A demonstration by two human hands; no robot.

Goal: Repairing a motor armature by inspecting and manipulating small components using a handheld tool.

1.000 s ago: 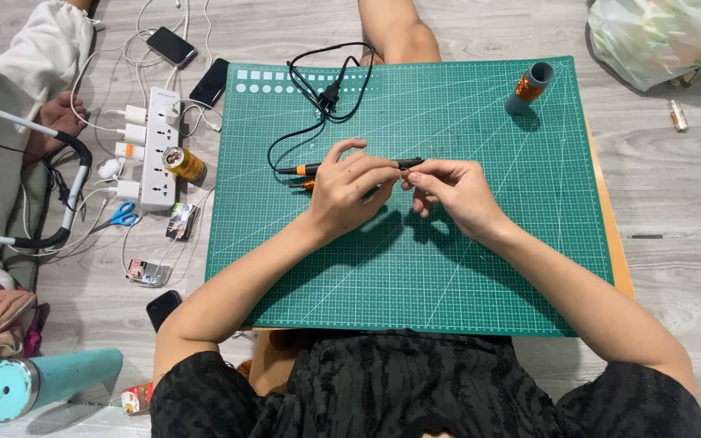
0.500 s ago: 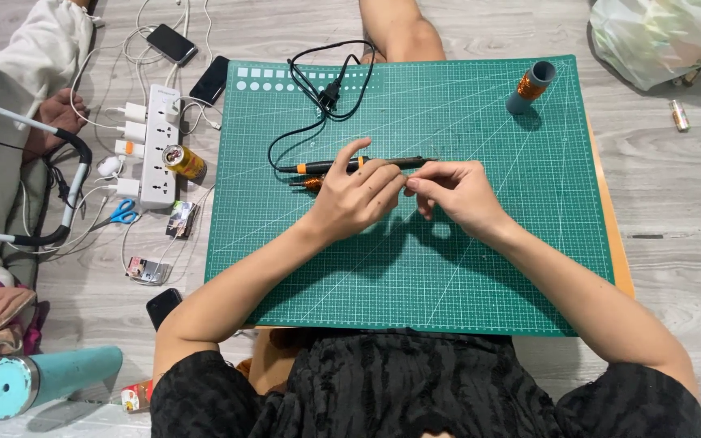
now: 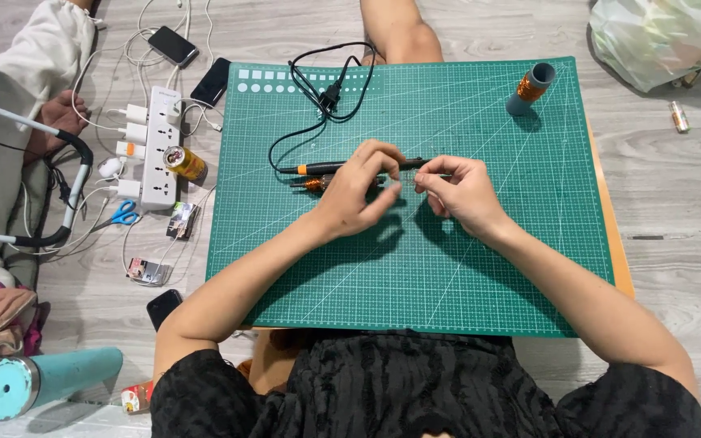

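My left hand (image 3: pixel 357 193) rests on the green cutting mat (image 3: pixel 415 268), closed over a small copper-wound piece (image 3: pixel 313 185) whose end sticks out to the left of the palm. A soldering iron (image 3: pixel 326 168) with an orange collar and a black cord (image 3: pixel 326 93) lies just behind that hand, partly hidden by the fingers. My right hand (image 3: pixel 462 193) is a short way to the right, thumb and forefinger pinched together and pointing at the left fingertips. What they pinch is too fine to make out.
A grey tube wound with copper wire (image 3: pixel 531 88) stands at the mat's far right corner. Left of the mat lie a white power strip (image 3: pixel 158 150), a small can (image 3: pixel 183 162), blue scissors (image 3: pixel 123 215), phones (image 3: pixel 172 45) and another person's hand (image 3: pixel 60 118). A plastic bag (image 3: pixel 663 36) sits far right.
My two hands have drawn slightly apart, leaving a small gap between the fingertips. The soldering iron and the rest have stayed where they were.
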